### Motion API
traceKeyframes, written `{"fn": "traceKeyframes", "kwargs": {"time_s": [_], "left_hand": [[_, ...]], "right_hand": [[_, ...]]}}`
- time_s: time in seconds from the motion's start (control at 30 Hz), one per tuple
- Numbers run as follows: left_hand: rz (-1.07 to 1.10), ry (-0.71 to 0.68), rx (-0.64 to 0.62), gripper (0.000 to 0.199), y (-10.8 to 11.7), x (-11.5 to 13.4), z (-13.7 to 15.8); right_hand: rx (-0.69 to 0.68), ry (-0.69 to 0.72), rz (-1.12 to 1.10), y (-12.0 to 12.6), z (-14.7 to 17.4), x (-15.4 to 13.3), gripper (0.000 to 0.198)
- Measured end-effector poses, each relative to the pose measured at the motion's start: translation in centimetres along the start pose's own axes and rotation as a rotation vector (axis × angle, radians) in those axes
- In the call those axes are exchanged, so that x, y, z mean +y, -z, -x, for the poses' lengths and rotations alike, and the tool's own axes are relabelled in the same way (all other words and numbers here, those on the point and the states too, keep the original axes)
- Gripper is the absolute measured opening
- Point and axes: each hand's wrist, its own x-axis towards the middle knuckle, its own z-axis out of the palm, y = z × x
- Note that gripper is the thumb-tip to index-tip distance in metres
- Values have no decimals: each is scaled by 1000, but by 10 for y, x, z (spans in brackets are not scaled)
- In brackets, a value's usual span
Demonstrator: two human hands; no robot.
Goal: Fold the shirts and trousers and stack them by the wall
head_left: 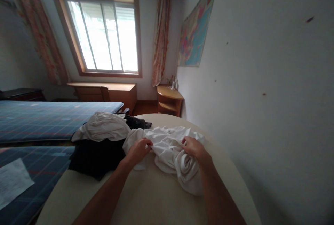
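Two hands on one crumpled white garment (172,152) near the round table's (146,200) far edge: left hand (138,150) and right hand (194,148) both pinching cloth. Unfolded yet; dark clothing (96,157) and another white piece (103,125) heaped at left edge.

Fingertips of both the left hand (137,150) and right hand (194,147) are buried in the white cloth (172,152). Dark clothes (97,155) sit half under another white garment (103,126). Stuff on the corner shelf (169,100) is too tiny to make out.
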Motion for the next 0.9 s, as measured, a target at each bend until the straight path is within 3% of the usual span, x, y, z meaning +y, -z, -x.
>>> {"fn": "traceKeyframes", "kwargs": {"time_s": [0.17,0.3,0.37,0.47,0.57,0.73,0.83,0.9], "left_hand": [[-49,197,328,24,27,-10,-5],[-86,344,348,25,35,-21,-4],[-77,347,306,28,30,-23,-3],[-38,294,229,34,18,-21,-4],[13,240,163,43,10,-19,-4],[40,231,124,77,3,-19,-3],[102,204,108,85,-2,-20,-3],[126,182,120,83,-6,-21,-3]], "right_hand": [[363,-23,-276,25,-5,22,25],[701,-88,-381,34,-10,43,33],[763,-68,-392,31,-15,50,34],[676,38,-375,22,-20,51,36],[464,184,-320,17,-18,44,36],[135,411,-263,25,1,20,40],[17,422,-257,28,10,6,39],[11,395,-231,29,12,0,35]]}}
